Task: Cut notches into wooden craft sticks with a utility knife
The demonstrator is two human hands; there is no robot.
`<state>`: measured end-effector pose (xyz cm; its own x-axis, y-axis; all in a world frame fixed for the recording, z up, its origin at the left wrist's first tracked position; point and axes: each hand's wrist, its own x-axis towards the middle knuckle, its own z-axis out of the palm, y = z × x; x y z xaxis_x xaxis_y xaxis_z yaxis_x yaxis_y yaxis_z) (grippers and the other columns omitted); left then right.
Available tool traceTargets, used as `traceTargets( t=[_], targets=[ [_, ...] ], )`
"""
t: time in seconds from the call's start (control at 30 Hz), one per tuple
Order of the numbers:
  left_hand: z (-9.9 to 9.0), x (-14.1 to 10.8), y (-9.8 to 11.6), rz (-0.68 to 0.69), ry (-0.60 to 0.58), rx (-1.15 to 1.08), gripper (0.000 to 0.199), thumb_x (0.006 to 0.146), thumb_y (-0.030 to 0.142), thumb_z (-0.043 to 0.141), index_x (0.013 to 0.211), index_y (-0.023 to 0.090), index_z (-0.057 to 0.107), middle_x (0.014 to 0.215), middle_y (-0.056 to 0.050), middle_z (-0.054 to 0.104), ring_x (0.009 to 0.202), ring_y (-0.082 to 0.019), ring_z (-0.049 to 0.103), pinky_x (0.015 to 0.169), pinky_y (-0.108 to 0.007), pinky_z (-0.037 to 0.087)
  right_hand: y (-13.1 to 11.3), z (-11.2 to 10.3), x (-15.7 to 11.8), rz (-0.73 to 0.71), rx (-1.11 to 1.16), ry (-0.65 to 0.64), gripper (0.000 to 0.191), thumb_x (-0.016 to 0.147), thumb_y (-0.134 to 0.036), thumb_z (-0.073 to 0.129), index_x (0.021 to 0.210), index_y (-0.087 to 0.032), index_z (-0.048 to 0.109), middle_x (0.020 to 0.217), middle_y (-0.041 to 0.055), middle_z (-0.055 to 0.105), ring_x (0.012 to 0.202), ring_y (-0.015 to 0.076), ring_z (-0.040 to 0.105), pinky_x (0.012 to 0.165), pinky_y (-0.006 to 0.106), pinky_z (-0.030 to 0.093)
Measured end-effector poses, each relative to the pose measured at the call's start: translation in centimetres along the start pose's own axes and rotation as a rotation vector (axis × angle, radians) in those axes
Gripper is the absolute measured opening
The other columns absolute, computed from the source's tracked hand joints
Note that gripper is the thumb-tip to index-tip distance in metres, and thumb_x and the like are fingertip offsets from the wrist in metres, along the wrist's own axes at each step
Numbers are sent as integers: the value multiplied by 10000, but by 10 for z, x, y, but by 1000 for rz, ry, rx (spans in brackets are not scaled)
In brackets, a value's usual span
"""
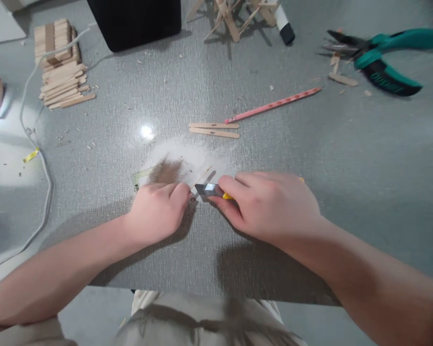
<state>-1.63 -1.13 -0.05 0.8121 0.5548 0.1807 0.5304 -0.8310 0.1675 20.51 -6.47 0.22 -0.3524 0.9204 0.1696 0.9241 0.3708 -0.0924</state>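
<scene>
My left hand [160, 209] is closed on a thin wooden stick [204, 175], whose free end sticks out up and to the right. My right hand [270, 202] is wrapped round a utility knife [209, 189] with a yellow part at the fingers. The knife's blade points left, close to the stick; whether they touch I cannot tell. Pale dust [180, 151] and a brown patch lie on the grey table [130, 139] just beyond my hands. Above them, two craft sticks [214, 131] with small dark marks lie side by side, and the end of a pink pencil [274, 104] meets the upper one.
Stacked craft sticks [63, 84] and a white cable [48, 182] are at the left. Along the back are a black container [140, 24], a wooden stick structure [231, 19] and a white tube with a black cap [284, 26]. Green-handled pliers [386, 57] lie at the right.
</scene>
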Motion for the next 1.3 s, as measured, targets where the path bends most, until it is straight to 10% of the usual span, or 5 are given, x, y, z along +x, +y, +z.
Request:
traceTargets(
  t=[0.5, 1.3],
  targets=[
    [-5, -9, 17, 39, 113, 53, 230, 901, 100, 429, 697, 182, 496, 547, 20, 479, 446, -148, 432, 452, -305, 301, 12, 0, 1, -188, 84, 129, 428, 996, -408, 449, 671, -178, 604, 553, -6, 444, 524, 138, 369, 537, 292, 239],
    [-7, -7, 22, 5, 124, 86, 207, 843, 57, 459, 676, 173, 496, 532, 15, 443, 434, -151, 406, 437, -308, 291, -3, -1, -5, -75, 68, 96, 391, 989, -411, 464, 681, -193, 566, 560, -12, 459, 523, 134, 387, 545, 295, 253]
  ],
)
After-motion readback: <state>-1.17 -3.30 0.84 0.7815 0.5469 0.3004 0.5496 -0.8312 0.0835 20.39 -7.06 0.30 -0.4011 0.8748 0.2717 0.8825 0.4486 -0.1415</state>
